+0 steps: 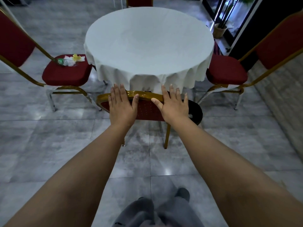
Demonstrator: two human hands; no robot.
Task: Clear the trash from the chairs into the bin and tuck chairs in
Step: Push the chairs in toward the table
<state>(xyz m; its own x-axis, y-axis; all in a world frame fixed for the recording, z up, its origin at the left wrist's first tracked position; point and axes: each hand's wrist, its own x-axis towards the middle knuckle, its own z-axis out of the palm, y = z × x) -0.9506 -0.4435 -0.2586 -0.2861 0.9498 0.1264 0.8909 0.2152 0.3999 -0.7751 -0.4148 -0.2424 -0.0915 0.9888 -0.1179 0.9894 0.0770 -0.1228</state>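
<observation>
A red chair with a gold frame (146, 95) stands pushed in at the near side of a round table with a white cloth (147, 46). My left hand (122, 105) and my right hand (173, 105) lie flat on its backrest top, fingers spread and thumbs over the rail. The left chair (65, 76) stands pulled out, and on its seat lies trash (71, 60): crumpled white paper, a yellow wrapper and a plastic bottle with a green label. The right chair (227, 71) is also pulled out, with a bare seat.
A dark round bin (197, 112) stands on the floor just right of the near chair. A fourth red chair (139, 1) is at the table's far side. A potted plant (219, 30) and glass doors are at the back right. Grey tiles cover the floor.
</observation>
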